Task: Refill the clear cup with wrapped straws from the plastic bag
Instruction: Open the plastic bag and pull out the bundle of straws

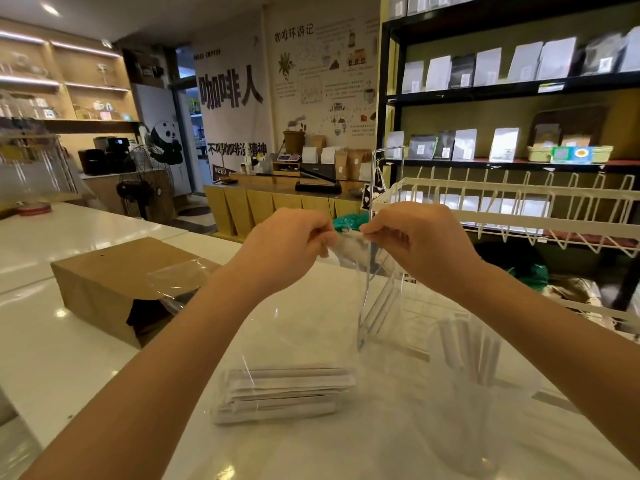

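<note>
Both my hands are raised over the white counter and pinch the top of a clear plastic bag. My left hand grips the left part of the bag's mouth, my right hand the right part. The bag hangs down between my forearms. A bundle of paper-wrapped straws lies flat at the bag's bottom, resting on the counter. To the right stands the clear cup with a few white wrapped straws upright in it.
A brown paper bag lies on its side at the left of the white counter, with clear film spilling out. A white wire rack stands behind my right hand. Shelves with pouches fill the right wall.
</note>
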